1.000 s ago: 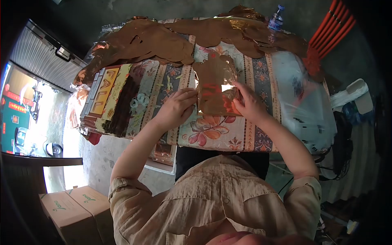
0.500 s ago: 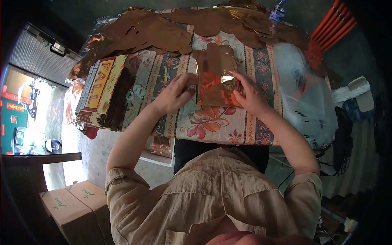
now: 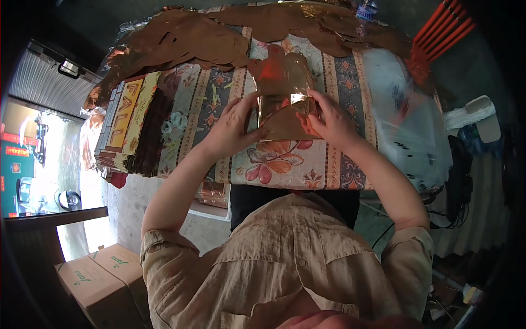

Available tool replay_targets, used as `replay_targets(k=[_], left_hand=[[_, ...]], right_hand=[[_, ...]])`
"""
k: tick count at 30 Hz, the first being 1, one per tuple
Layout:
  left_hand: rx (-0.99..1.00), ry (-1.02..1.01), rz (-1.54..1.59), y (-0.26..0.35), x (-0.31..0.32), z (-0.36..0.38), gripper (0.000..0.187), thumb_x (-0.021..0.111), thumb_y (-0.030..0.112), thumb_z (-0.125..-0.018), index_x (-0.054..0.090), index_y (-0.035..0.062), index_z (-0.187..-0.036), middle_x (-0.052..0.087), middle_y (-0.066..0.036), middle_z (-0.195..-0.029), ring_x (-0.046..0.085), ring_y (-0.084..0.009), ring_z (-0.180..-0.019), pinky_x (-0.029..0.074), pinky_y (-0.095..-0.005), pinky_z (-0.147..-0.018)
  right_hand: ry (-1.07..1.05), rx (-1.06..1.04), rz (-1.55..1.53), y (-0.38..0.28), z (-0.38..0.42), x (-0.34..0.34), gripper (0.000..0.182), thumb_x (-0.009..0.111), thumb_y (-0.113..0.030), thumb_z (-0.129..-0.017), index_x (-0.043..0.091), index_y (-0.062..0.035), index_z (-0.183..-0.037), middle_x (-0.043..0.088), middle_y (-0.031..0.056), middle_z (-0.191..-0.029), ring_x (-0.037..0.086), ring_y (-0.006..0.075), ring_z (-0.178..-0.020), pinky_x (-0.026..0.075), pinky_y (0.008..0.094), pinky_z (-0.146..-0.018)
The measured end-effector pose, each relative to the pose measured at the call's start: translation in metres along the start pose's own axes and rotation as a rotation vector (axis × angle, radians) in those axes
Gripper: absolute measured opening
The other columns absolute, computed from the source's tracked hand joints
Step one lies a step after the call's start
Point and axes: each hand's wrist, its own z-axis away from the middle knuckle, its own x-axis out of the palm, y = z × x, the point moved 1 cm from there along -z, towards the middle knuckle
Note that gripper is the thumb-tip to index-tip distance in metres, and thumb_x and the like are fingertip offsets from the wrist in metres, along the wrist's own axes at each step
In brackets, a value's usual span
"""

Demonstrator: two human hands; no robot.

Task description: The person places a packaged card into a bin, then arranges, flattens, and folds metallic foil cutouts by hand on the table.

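On the floral tablecloth (image 3: 285, 164), a shiny copper foil sheet (image 3: 282, 93) lies near the front edge, both hands on it. Left hand (image 3: 233, 129) pinches its left edge, fingers closed on the foil; right hand (image 3: 329, 123) grips the right edge likewise. Left of the sheet, a stack of printed cards (image 3: 129, 126), top one lettered "ALL", first letter unclear. Behind the sheet, more foil cutouts (image 3: 192, 41) and a water bottle (image 3: 366, 10), label unreadable. Below the table's left corner, cardboard boxes (image 3: 93, 279) with green writing, illegible.
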Motion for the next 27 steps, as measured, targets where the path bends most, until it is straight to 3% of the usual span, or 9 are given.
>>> replay_targets(k=[9, 12, 14, 18, 20, 24, 26, 27], left_hand=[[0.084, 0.037, -0.086, -0.005, 0.005, 0.0, 0.079, 0.071, 0.023, -0.079, 0.026, 0.0054, -0.142, 0.06, -0.017, -0.115, 0.056, -0.0279, -0.115, 0.025, -0.045, -0.112], [0.099, 0.057, -0.091, -0.006, 0.006, 0.0, 0.081, 0.071, 0.023, -0.079, 0.025, 0.0047, -0.142, 0.06, -0.017, -0.115, 0.056, -0.028, -0.115, 0.026, -0.0452, -0.111], [0.087, 0.033, -0.086, -0.004, 0.004, 0.0, 0.081, 0.071, 0.023, -0.079, 0.024, 0.0039, -0.142, 0.06, -0.018, -0.115, 0.055, -0.028, -0.115, 0.026, -0.0446, -0.111], [0.086, 0.045, -0.102, -0.002, 0.005, 0.0, 0.082, 0.071, 0.023, -0.079, 0.024, 0.0038, -0.143, 0.06, -0.017, -0.115, 0.055, -0.0279, -0.115, 0.026, -0.0445, -0.111], [0.094, 0.054, -0.084, -0.004, 0.005, 0.0, 0.083, 0.072, 0.022, -0.078, 0.023, 0.0037, -0.143, 0.06, -0.017, -0.115, 0.055, -0.0277, -0.115, 0.026, -0.0443, -0.111], [0.098, 0.049, -0.093, -0.003, 0.004, -0.001, 0.084, 0.072, 0.022, -0.078, 0.023, 0.0037, -0.143, 0.06, -0.017, -0.116, 0.055, -0.0279, -0.116, 0.026, -0.0441, -0.111], [0.082, 0.033, -0.114, -0.002, 0.003, 0.0, 0.085, 0.073, 0.022, -0.078, 0.022, 0.0039, -0.144, 0.059, -0.017, -0.117, 0.055, -0.0275, -0.116, 0.026, -0.0443, -0.111], [0.087, 0.032, -0.113, -0.001, 0.003, 0.0, 0.085, 0.073, 0.022, -0.078, 0.022, 0.0039, -0.144, 0.059, -0.017, -0.117, 0.055, -0.0275, -0.116, 0.026, -0.0443, -0.111]], right_hand=[[0.052, -0.01, -0.021, 0.001, 0.0, 0.001, 0.056, 0.058, -0.007, -0.087, 0.035, -0.0062, -0.138, 0.048, 0.018, -0.134, 0.057, 0.0313, -0.113, 0.047, 0.0379, -0.092], [0.066, -0.009, -0.082, 0.008, -0.002, 0.001, 0.056, 0.054, -0.004, -0.09, 0.029, -0.0038, -0.14, 0.043, 0.0192, -0.139, 0.052, 0.0286, -0.121, 0.045, 0.0369, -0.096], [-0.026, 0.185, -0.469, 0.008, -0.004, -0.003, 0.052, 0.049, -0.001, -0.092, 0.028, -0.0018, -0.14, 0.04, 0.019, -0.142, 0.043, 0.0261, -0.132, 0.04, 0.0359, -0.103], [0.05, 0.16, -0.668, 0.017, -0.006, -0.003, 0.05, 0.047, 0.001, -0.093, 0.028, -0.002, -0.139, 0.04, 0.0183, -0.141, 0.042, 0.0241, -0.132, 0.037, 0.0349, -0.105], [0.12, 0.116, -0.74, 0.023, -0.011, -0.004, 0.044, 0.047, -0.001, -0.094, 0.034, -0.0022, -0.135, 0.047, 0.0158, -0.134, 0.048, 0.0231, -0.126, 0.039, 0.0342, -0.102], [0.086, 0.145, -0.383, 0.019, -0.011, -0.026, 0.033, 0.051, -0.002, -0.092, 0.048, -0.0006, -0.125, 0.054, 0.0138, -0.126, 0.051, 0.0242, -0.122, 0.04, 0.033, -0.101], [-0.058, 0.098, 0.011, 0.018, -0.011, -0.033, 0.023, 0.055, -0.005, -0.088, 0.058, 0.0014, -0.11, 0.057, 0.014, -0.12, 0.052, 0.0286, -0.12, 0.04, 0.0346, -0.101], [-0.055, 0.1, 0.013, 0.018, -0.01, -0.033, 0.023, 0.055, -0.005, -0.088, 0.058, 0.0014, -0.11, 0.057, 0.014, -0.12, 0.052, 0.0286, -0.12, 0.04, 0.0346, -0.101]])
